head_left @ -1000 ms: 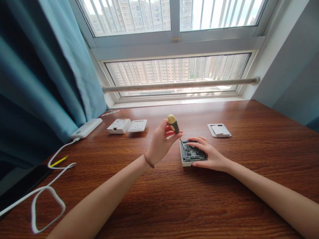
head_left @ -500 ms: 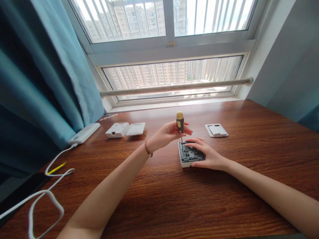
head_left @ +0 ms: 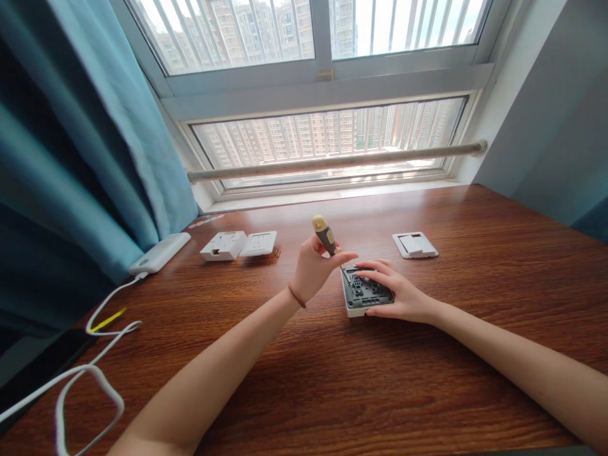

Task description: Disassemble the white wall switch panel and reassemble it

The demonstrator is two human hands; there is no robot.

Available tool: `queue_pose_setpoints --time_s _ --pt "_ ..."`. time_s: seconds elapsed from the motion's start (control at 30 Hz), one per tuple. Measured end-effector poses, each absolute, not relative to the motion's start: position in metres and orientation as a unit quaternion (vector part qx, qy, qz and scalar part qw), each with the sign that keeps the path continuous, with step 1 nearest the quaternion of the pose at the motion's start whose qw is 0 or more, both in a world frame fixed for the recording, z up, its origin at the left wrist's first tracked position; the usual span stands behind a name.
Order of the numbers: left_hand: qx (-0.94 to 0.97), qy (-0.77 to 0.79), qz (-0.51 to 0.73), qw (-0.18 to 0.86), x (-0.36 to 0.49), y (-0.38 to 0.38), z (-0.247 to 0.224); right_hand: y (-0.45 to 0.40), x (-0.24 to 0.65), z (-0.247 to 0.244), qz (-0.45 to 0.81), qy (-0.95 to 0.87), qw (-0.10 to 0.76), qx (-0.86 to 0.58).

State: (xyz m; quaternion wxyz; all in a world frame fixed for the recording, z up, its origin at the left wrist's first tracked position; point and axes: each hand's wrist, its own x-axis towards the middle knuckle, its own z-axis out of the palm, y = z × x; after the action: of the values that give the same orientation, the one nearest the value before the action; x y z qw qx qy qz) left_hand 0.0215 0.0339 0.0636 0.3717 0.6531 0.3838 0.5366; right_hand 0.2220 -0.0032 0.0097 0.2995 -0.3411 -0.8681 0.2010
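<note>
A left hand (head_left: 313,271) curls its fingers around a tilted screwdriver (head_left: 325,235), tip on a dark-topped box (head_left: 361,303); the right hand (head_left: 401,296), fingers half open, grips the box's right side.

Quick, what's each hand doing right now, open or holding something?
Left hand: closed, holding the screwdriver.
Right hand: spread across the dark-topped white box, holding it.

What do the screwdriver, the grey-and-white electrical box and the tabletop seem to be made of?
Screwdriver: smooth yellow-and-grey handle, perhaps plastic or rubbery; its thin, straight shaft is probably metal.
Electrical box: likely moulded plastic, fairly matte, judging by its raised shapes and slots.
Tabletop: glossy brown wood grain with window glare; solid wood or laminate, I can't tell.
</note>
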Motion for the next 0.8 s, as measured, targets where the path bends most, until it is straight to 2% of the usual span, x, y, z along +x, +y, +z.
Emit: queue_pose_setpoints --time_s 0.07,0.3,0.43,0.57,0.73,0.8 --pt "0.660 0.369 0.535 0.376 0.025 0.030 0.064 -0.003 0.222 0.010 0.199 -0.869 0.300 -0.340" --pt "0.646 0.278 0.437 0.561 0.014 0.034 0.081 -0.002 0.223 0.009 0.201 -0.870 0.303 -0.333" --pt "0.663 0.261 0.370 0.596 0.002 0.039 0.092 -0.002 0.223 0.009 0.205 -0.869 0.301 -0.336" --pt "0.693 0.299 0.343 0.559 -0.001 0.037 0.098 -0.003 0.223 0.009 0.204 -0.870 0.297 -0.337" --pt "0.734 0.385 0.417 0.374 0.005 0.034 0.091 -0.002 0.222 0.009 0.203 -0.871 0.294 -0.338" --pt "0.732 0.381 0.419 0.379 0.007 0.033 0.088 -0.002 0.223 0.009 0.201 -0.871 0.294 -0.339"
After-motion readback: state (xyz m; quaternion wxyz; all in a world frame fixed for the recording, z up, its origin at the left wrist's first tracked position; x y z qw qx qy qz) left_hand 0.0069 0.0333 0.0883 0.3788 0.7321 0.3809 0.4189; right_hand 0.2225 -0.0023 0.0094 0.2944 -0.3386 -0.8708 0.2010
